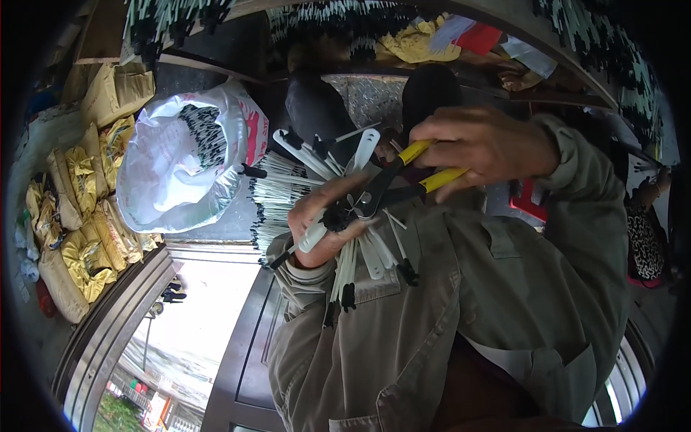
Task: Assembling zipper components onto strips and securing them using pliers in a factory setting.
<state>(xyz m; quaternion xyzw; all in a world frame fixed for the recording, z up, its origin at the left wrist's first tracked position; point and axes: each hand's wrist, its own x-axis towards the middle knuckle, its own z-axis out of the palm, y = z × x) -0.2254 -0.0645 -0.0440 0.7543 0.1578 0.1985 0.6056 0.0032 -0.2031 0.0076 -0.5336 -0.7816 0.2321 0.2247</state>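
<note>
Bundle of pale sticks [347, 265] sits mid-frame, clasped in my left grip [308, 213]; my right grip [484, 145] holds yellow-handled pliers [382, 189]. I'd steady the bundle, keeping the left clear of the pliers' nose.

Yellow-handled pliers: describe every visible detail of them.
The yellow-handled pliers have two yellow grips with dark marks, and dark arms, metallic-looking, meeting at a rounded head. The grips stand spread apart, within the right hand. The tool slants across the front of the person's jacket, grips toward the right and head toward the left hand, at the middle of the bundle of pale sticks. Whether the jaws grip anything is unclear.
</note>
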